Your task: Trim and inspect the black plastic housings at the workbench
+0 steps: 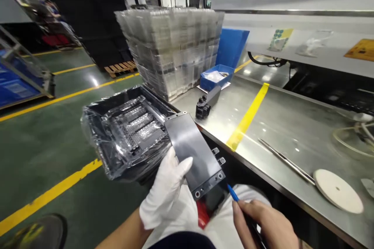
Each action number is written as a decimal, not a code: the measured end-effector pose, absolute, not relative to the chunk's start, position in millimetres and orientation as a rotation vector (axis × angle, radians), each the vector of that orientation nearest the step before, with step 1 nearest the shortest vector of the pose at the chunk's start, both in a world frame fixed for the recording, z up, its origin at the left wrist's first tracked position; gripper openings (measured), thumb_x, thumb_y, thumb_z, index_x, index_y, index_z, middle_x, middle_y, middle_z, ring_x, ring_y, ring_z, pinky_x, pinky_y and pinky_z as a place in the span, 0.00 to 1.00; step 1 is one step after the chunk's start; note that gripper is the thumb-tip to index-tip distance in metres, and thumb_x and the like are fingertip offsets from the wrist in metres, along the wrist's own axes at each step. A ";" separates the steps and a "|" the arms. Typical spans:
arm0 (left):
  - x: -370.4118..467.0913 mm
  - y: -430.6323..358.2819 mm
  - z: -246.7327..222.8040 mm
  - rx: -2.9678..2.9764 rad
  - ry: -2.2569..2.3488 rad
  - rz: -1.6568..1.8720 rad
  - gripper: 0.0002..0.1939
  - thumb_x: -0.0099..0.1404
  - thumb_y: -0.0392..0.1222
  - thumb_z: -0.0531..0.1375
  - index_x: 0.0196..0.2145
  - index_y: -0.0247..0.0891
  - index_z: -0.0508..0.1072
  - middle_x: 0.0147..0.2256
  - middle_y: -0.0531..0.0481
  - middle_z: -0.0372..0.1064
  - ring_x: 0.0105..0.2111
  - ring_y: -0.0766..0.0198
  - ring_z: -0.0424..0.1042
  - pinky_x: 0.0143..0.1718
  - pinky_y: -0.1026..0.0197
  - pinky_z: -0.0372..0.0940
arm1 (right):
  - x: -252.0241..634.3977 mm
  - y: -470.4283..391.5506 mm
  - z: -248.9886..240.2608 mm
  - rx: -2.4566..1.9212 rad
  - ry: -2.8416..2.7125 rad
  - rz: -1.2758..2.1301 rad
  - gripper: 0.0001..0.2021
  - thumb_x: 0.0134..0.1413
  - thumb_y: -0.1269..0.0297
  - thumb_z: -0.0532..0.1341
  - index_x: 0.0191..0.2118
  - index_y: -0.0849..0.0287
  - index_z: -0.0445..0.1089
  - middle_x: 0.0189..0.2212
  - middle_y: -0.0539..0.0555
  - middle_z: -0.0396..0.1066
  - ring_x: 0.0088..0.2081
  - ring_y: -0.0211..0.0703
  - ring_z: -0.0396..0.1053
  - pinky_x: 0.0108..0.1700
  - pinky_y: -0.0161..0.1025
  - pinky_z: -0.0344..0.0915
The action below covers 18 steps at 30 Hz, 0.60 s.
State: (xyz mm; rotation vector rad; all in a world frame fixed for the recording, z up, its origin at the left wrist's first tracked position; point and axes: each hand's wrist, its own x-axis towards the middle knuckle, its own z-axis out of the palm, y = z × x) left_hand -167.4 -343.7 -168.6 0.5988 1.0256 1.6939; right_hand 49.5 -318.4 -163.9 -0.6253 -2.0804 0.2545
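Note:
My left hand (165, 186), in a white glove, grips a dark grey rectangular plastic housing (194, 146) by its left edge, thumb over the flat face. The housing is tilted above my lap, with screw holes along its near end and two small metal-lined lugs on its right side. My bare right hand (264, 220) is closed round a slim pen-like tool (233, 193) with a blue front part. Its tip is close to the housing's near right corner; whether they touch I cannot tell.
A film-lined black crate (109, 163) holding dark parts stands at left. On the metal table (292, 124) lie another black part (208, 103), a blue bin (214, 81), a metal rod (284, 159) and a white disc (339, 191). Wrapped clear trays (175, 46) are stacked behind.

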 end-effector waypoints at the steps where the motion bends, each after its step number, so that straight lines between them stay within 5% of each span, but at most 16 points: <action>1: -166.3 -345.0 -170.2 0.587 1.048 1.685 0.31 0.67 0.38 0.66 0.65 0.43 0.63 0.59 0.40 0.72 0.58 0.48 0.73 0.56 0.48 0.72 | 49.1 -320.3 -164.9 -0.630 -2.106 0.281 0.08 0.58 0.77 0.65 0.38 0.58 0.70 0.20 0.46 0.68 0.17 0.35 0.66 0.21 0.33 0.64; 13: -160.2 -347.7 -174.3 0.616 1.136 1.705 0.32 0.65 0.39 0.69 0.64 0.44 0.66 0.60 0.43 0.72 0.61 0.48 0.70 0.67 0.47 0.61 | 47.1 -321.4 -183.2 -0.647 -2.052 0.333 0.08 0.57 0.80 0.65 0.37 0.59 0.70 0.21 0.46 0.68 0.19 0.34 0.66 0.23 0.33 0.62; 18: -153.9 -344.6 -171.7 0.556 1.093 1.695 0.27 0.64 0.40 0.69 0.59 0.42 0.69 0.58 0.43 0.74 0.60 0.46 0.71 0.62 0.46 0.68 | 34.5 -333.1 -183.4 -0.491 -1.989 0.458 0.10 0.55 0.83 0.61 0.35 0.59 0.69 0.18 0.44 0.62 0.17 0.32 0.58 0.20 0.35 0.54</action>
